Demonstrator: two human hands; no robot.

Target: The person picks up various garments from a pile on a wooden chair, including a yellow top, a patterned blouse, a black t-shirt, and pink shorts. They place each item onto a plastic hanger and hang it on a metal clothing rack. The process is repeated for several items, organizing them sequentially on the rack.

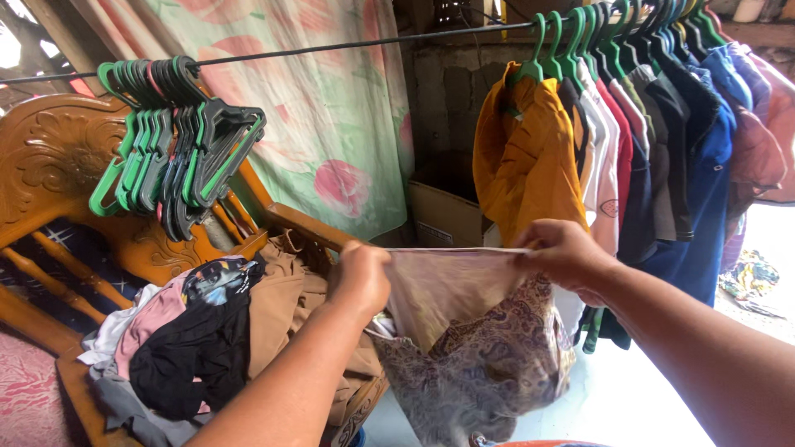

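A thin patterned brown and beige garment hangs stretched between my two hands. My left hand pinches its top edge on the left, over the arm of a carved wooden bench. My right hand grips the same edge on the right, just in front of a yellow shirt on a green hanger. The cloth droops down below both hands.
A pile of clothes lies on the bench seat. A bunch of empty green and black hangers hangs on a line at left. Several hung shirts fill the line at right. A floral sheet and cardboard box stand behind.
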